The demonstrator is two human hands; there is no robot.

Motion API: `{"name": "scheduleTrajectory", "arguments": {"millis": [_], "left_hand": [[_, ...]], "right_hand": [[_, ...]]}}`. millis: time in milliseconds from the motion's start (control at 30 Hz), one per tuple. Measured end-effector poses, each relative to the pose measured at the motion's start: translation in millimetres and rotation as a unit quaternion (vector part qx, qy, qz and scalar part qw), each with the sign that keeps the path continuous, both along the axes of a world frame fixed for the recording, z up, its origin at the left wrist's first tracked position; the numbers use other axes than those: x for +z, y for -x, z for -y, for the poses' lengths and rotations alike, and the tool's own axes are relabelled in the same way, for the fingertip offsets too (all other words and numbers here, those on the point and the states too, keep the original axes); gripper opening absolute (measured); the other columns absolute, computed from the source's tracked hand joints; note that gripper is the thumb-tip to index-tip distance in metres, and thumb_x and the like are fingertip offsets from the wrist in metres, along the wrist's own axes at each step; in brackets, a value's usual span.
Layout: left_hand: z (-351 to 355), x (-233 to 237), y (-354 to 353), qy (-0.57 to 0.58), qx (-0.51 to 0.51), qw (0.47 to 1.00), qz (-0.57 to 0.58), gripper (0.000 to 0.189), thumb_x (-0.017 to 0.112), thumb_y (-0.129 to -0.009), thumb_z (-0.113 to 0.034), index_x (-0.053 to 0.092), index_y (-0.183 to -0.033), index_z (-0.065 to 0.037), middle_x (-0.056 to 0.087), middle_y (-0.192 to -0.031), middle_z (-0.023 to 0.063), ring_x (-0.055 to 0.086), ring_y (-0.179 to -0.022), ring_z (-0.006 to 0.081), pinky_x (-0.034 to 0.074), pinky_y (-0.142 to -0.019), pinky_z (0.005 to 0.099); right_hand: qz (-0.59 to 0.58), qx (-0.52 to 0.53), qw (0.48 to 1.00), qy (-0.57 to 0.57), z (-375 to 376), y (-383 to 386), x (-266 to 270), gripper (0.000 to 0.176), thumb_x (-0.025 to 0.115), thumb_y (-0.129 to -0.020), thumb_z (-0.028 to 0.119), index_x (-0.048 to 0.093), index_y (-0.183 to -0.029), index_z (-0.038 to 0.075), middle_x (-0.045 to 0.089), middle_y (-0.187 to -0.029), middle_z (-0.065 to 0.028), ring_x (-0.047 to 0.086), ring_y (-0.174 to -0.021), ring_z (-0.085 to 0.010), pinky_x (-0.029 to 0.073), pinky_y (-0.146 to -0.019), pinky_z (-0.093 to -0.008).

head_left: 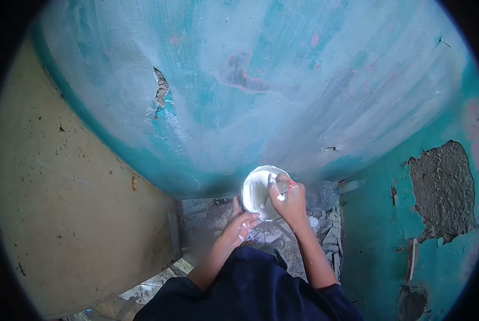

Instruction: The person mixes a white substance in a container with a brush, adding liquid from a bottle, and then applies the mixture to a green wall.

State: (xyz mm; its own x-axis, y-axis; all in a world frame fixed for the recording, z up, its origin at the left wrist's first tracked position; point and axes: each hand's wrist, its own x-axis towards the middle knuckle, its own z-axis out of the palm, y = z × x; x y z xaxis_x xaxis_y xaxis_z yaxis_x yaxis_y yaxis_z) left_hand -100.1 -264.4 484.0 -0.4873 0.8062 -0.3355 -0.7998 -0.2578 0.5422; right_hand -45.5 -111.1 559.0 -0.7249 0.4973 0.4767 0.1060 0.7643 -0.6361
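Note:
A round white container (256, 188) of white paste sits low against the blue-green wall. My left hand (240, 223) grips its lower rim from below. Over the container's right side, my right hand (288, 199) is closed on a small tool with a red handle (289, 185). The tool's tip dips into the white paste. Both hands are smeared with white. My dark blue clothing (250, 289) fills the bottom of the view.
The wall ahead (282, 85) is patchy blue with a chipped hole (161, 90). A tan wall (63, 203) stands at the left. The teal wall at the right has a large bare grey patch (443, 188). Rubble and debris (325, 224) cover the floor.

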Motion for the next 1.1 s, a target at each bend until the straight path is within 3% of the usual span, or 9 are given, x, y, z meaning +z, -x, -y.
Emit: {"name": "scheduleTrajectory", "arguments": {"millis": [133,167,300,500,633,800,900,1033,1100], "left_hand": [[4,1,2,0.006,-0.016,1.000,0.016,0.081,0.055,-0.079,0.002,0.018,-0.147,-0.020,0.041,-0.133,0.0104,0.052,-0.114,0.0226,0.051,-0.089,0.0370],[6,2,5,0.007,-0.007,1.000,0.006,0.081,0.055,-0.079,0.002,0.018,-0.147,-0.020,0.041,-0.133,0.0106,0.052,-0.114,0.0229,0.051,-0.089,0.0374],[6,-2,18,0.009,0.007,1.000,-0.016,0.081,0.056,-0.078,0.000,0.018,-0.147,-0.020,0.042,-0.134,0.0114,0.052,-0.117,0.0245,0.051,-0.090,0.0394],[1,-2,12,0.003,-0.019,1.000,-0.008,0.083,0.056,-0.079,0.000,0.016,-0.148,-0.020,0.042,-0.134,0.0116,0.052,-0.117,0.0251,0.051,-0.091,0.0396],[5,1,8,0.007,-0.029,0.999,0.015,0.084,0.056,-0.079,0.001,0.015,-0.149,-0.020,0.043,-0.133,0.0119,0.053,-0.116,0.0252,0.052,-0.089,0.0387],[11,-1,16,0.001,0.000,1.000,-0.004,0.084,0.056,-0.079,0.002,0.014,-0.149,-0.020,0.042,-0.134,0.0125,0.053,-0.116,0.0255,0.052,-0.088,0.0384],[10,-4,18,-0.002,-0.006,1.000,-0.007,0.085,0.057,-0.080,0.002,0.013,-0.148,-0.021,0.042,-0.133,0.0118,0.053,-0.114,0.0222,0.051,-0.087,0.0358],[12,0,9,-0.013,-0.027,0.999,0.027,0.085,0.057,-0.081,0.004,0.012,-0.148,-0.022,0.043,-0.132,0.0108,0.053,-0.112,0.0189,0.050,-0.086,0.0332],[15,-1,9,-0.013,-0.024,0.999,0.030,0.084,0.057,-0.081,0.004,0.012,-0.147,-0.022,0.043,-0.132,0.0111,0.054,-0.112,0.0194,0.050,-0.087,0.0337]], "right_hand": [[0.050,-0.063,0.996,-0.034,-12,4,9,0.015,0.063,-0.085,0.016,0.058,-0.082,0.002,0.057,-0.063,-0.0205,0.060,-0.058,-0.0381,0.045,-0.053,-0.0413],[0.072,-0.083,0.993,-0.032,-13,1,17,0.016,0.065,-0.081,0.017,0.058,-0.080,0.003,0.059,-0.063,-0.0207,0.062,-0.063,-0.0409,0.050,-0.058,-0.0458],[0.156,-0.056,0.983,-0.075,-22,-15,27,0.019,0.063,-0.082,0.021,0.059,-0.079,0.003,0.057,-0.058,-0.0201,0.062,-0.060,-0.0398,0.050,-0.058,-0.0460],[0.048,0.006,0.999,0.024,0,-2,10,0.017,0.065,-0.081,0.018,0.060,-0.080,0.002,0.059,-0.062,-0.0210,0.063,-0.062,-0.0398,0.050,-0.058,-0.0456],[0.059,-0.037,0.998,0.011,-5,7,10,0.016,0.065,-0.081,0.017,0.060,-0.082,0.002,0.060,-0.063,-0.0211,0.063,-0.063,-0.0396,0.050,-0.058,-0.0449],[0.196,-0.080,0.974,-0.084,-12,-9,26,0.017,0.065,-0.081,0.017,0.061,-0.084,0.001,0.061,-0.065,-0.0207,0.065,-0.064,-0.0386,0.051,-0.058,-0.0435],[0.102,-0.017,0.995,0.003,4,-10,12,0.019,0.062,-0.086,0.019,0.057,-0.077,0.002,0.057,-0.060,-0.0187,0.061,-0.059,-0.0385,0.046,-0.053,-0.0425],[0.001,-0.008,1.000,0.019,9,7,-5,0.017,0.063,-0.085,0.015,0.056,-0.077,0.002,0.058,-0.063,-0.0191,0.061,-0.060,-0.0375,0.046,-0.053,-0.0390],[0.033,-0.045,0.998,-0.003,3,8,1,0.017,0.063,-0.085,0.015,0.056,-0.077,0.002,0.058,-0.062,-0.0192,0.062,-0.059,-0.0368,0.046,-0.053,-0.0390]]}}
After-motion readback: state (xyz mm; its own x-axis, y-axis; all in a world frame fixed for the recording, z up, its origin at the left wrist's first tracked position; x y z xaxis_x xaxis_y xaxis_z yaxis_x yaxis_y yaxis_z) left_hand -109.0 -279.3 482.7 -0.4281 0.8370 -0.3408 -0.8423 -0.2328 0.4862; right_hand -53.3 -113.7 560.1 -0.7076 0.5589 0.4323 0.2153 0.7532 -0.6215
